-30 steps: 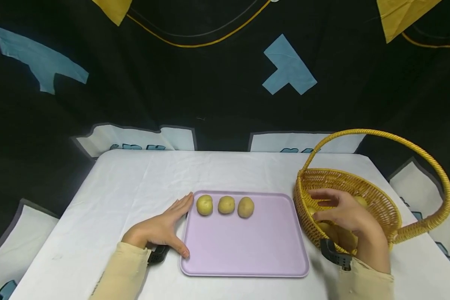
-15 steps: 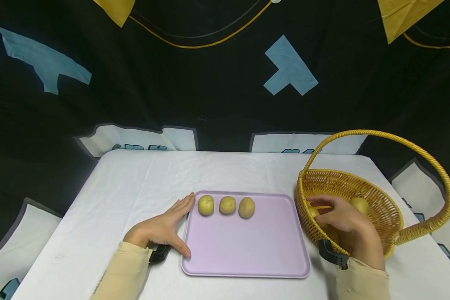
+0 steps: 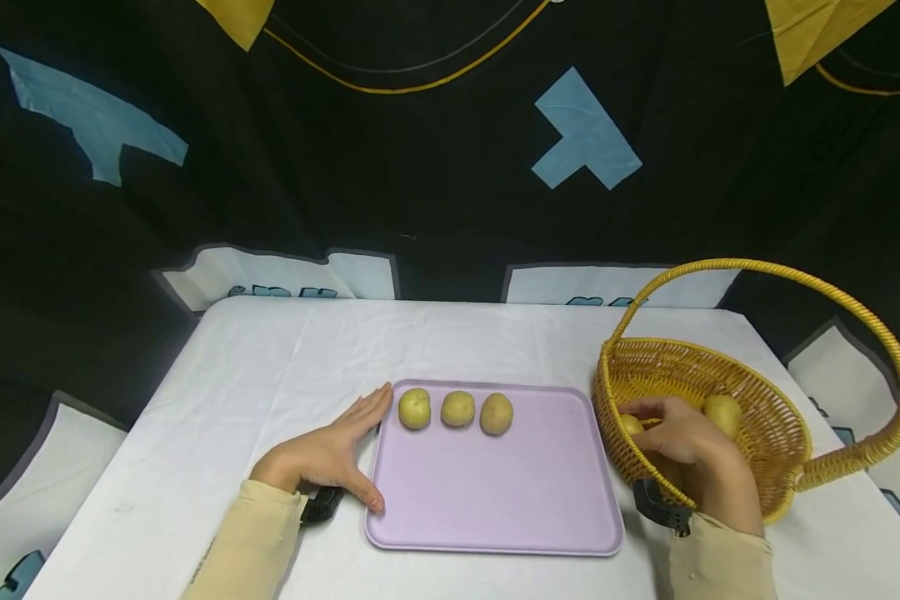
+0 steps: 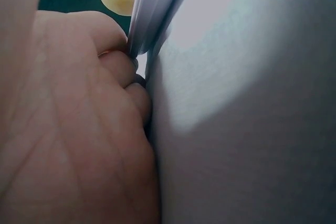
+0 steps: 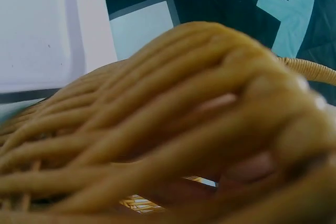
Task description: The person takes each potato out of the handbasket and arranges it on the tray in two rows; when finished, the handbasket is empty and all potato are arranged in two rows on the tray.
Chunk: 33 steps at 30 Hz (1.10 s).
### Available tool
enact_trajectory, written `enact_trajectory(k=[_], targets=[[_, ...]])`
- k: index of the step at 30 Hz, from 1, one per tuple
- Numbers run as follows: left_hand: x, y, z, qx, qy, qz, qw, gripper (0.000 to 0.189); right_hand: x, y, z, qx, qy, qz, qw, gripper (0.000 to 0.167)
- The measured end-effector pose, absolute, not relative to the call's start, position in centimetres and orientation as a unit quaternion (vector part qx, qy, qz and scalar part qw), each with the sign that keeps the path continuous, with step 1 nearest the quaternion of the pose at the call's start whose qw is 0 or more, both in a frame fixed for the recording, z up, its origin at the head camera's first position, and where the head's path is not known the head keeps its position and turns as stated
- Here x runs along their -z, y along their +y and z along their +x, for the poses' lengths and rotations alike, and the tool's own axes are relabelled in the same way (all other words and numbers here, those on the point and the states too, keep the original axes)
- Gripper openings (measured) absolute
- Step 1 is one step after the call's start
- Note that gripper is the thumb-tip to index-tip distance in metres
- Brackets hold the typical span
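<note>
My left hand (image 3: 326,454) lies with spread fingers along the left side of a lilac tray (image 3: 495,500). Its fingertips touch the upper left corner and its thumb rests on the lower left rim. Three potatoes stand in a row on the tray: a left one (image 3: 415,408), a middle one (image 3: 457,408) and a right one (image 3: 497,414). Inside a wicker basket (image 3: 675,358), my right hand (image 3: 686,442) curls its thumb and fingers round a potato (image 3: 631,424) by the left wall. Another potato (image 3: 722,414) lies behind that hand. In the right wrist view, basket weave (image 5: 157,114) covers most of the hand.
The basket's tall handle (image 3: 787,272) arches over it and leans right. A white cloth (image 3: 285,358) covers the table. Behind hangs a dark curtain (image 3: 345,183) with blue and yellow patches.
My right hand has sunk lower into the basket and drawn its fingers and thumb closer round the potato. More of the potato behind it shows. My left hand stays at the tray.
</note>
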State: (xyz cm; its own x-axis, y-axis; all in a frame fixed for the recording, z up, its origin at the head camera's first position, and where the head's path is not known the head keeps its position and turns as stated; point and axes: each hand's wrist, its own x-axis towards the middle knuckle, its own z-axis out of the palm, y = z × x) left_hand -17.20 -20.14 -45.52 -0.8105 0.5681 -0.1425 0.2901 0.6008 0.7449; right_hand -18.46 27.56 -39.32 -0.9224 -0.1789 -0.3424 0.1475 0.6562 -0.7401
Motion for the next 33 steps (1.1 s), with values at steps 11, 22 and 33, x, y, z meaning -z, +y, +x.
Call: enact_trajectory(k=[11, 22, 33], targets=[[45.6, -20.1, -17.3, -0.37, 0.876, 0.248, 0.186, 0.152, 38.8, 27.5, -18.3, 0.432, 0.883, 0.025, 0.18, 0.055], [45.5, -20.1, -17.2, -0.37, 0.876, 0.245, 0.186, 0.152, 36.6, 27.1, -17.3, 0.402, 0.909, 0.038, 0.102, 0.063], [45.5, -20.1, -17.2, -0.372, 0.876, 0.245, 0.185, 0.151, 35.0, 25.4, -16.7, 0.441, 0.896, -0.048, 0.001, 0.06]])
